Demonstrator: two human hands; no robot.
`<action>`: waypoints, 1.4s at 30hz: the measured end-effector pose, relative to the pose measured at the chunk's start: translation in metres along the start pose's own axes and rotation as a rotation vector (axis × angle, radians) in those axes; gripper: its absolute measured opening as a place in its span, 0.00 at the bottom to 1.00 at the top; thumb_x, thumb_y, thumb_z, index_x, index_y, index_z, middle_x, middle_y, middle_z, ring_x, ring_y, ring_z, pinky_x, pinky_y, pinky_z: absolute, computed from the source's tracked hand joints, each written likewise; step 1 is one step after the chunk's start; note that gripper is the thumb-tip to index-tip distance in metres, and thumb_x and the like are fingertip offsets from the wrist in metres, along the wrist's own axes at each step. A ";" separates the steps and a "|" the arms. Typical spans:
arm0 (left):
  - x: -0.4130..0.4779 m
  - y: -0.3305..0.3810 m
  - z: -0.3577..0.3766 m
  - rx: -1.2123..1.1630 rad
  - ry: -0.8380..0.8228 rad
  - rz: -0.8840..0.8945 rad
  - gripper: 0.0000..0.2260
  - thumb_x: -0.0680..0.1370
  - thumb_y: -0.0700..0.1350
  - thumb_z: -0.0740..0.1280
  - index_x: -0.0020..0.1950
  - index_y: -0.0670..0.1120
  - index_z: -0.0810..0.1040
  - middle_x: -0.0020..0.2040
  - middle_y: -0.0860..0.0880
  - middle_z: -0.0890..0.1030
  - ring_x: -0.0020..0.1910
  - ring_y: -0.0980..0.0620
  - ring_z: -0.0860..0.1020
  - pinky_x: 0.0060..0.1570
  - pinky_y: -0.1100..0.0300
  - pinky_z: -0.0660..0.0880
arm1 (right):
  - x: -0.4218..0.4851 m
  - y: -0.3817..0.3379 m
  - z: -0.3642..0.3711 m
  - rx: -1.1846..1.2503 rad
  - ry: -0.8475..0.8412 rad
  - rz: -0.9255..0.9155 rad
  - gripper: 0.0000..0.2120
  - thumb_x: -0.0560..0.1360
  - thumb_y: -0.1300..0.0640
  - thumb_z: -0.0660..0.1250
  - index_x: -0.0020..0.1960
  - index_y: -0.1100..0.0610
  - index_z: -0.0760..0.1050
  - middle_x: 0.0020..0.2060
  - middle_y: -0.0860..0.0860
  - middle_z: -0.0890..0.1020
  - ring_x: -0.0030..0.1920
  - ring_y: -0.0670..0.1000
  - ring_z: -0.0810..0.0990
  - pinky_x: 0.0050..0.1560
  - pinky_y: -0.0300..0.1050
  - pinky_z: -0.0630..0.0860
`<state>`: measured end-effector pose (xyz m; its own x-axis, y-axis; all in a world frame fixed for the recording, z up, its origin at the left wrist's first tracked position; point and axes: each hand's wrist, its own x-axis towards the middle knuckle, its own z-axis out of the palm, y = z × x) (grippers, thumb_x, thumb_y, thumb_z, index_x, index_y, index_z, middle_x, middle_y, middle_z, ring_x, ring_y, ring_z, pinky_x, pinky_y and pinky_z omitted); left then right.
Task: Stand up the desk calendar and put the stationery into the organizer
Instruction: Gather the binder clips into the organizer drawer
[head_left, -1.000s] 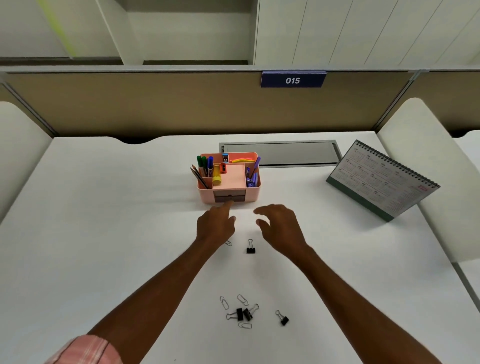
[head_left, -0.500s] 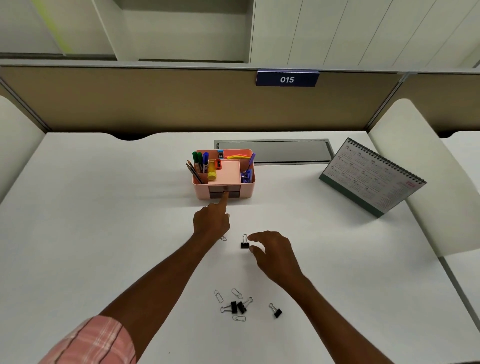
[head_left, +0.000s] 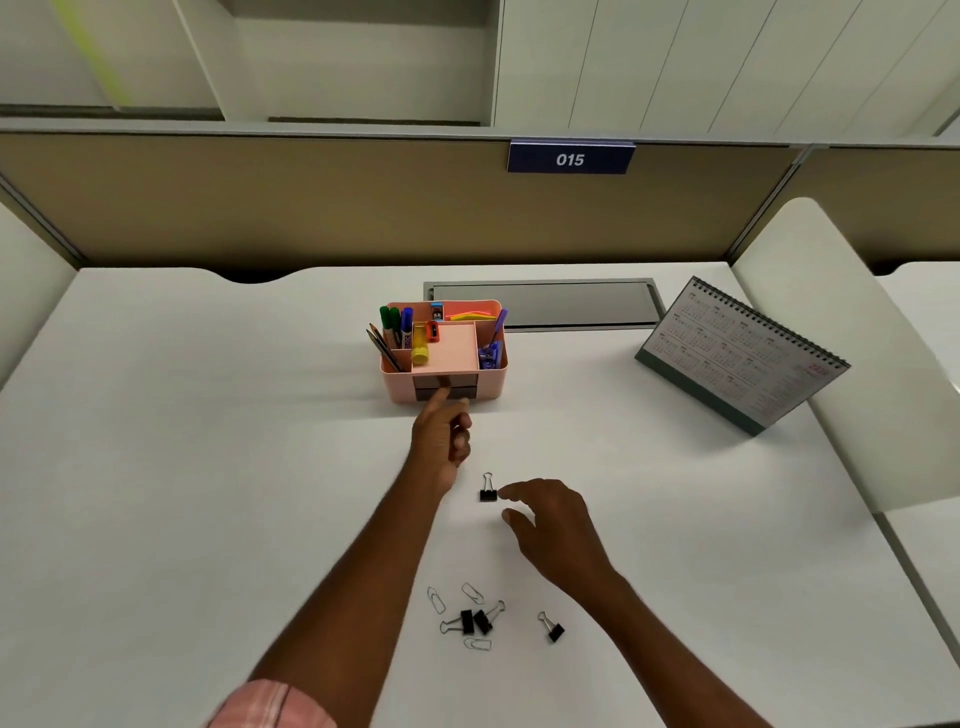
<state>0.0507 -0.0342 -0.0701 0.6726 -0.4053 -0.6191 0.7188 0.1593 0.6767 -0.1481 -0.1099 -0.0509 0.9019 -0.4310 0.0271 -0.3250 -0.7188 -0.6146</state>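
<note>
The desk calendar (head_left: 740, 358) is already standing on the table (head_left: 182, 467); pens are sitting in the pink organizer (head_left: 444, 353), clips still lying loose. Your left hand (head_left: 441, 441) is touching its drawer, grasping nothing. Your right hand (head_left: 553, 525), its grip released, is hovering just beside one binder clip (head_left: 487, 489).

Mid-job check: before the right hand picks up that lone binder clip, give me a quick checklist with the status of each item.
1. Desk calendar standing: ok.
2. Right hand empty, open, fingertips beside the lone binder clip: ok; contact cannot tell.
3. That clip apart from other items: ok.
4. Left hand fingertip at the organizer drawer front: ok.
5. Drawer open enough to receive clips: cannot tell.
6. Stationery all put away: not ok; the clip pile and another binder clip remain on the desk.
</note>
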 end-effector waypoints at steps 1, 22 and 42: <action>0.001 -0.002 0.002 -0.170 -0.015 -0.023 0.23 0.81 0.39 0.67 0.76 0.49 0.71 0.33 0.48 0.78 0.23 0.56 0.67 0.23 0.63 0.61 | 0.000 0.000 0.000 -0.001 -0.004 0.003 0.12 0.75 0.56 0.75 0.58 0.49 0.83 0.51 0.44 0.85 0.55 0.49 0.82 0.55 0.52 0.80; -0.003 -0.013 0.014 -0.738 0.027 -0.090 0.08 0.77 0.37 0.61 0.48 0.41 0.79 0.41 0.46 0.84 0.26 0.54 0.73 0.26 0.65 0.68 | -0.017 0.031 -0.011 -0.104 -0.100 0.052 0.09 0.77 0.52 0.72 0.57 0.46 0.83 0.53 0.41 0.85 0.57 0.46 0.81 0.58 0.46 0.77; -0.015 -0.017 0.012 -0.525 0.176 -0.138 0.15 0.72 0.55 0.79 0.48 0.46 0.82 0.41 0.50 0.83 0.30 0.57 0.74 0.25 0.69 0.70 | -0.039 0.043 -0.008 -0.120 -0.112 0.043 0.09 0.77 0.50 0.71 0.57 0.44 0.81 0.52 0.39 0.84 0.58 0.44 0.79 0.59 0.49 0.76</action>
<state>0.0267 -0.0413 -0.0678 0.5534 -0.3051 -0.7750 0.7625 0.5601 0.3240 -0.1993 -0.1290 -0.0720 0.9103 -0.4041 -0.0898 -0.3898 -0.7638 -0.5145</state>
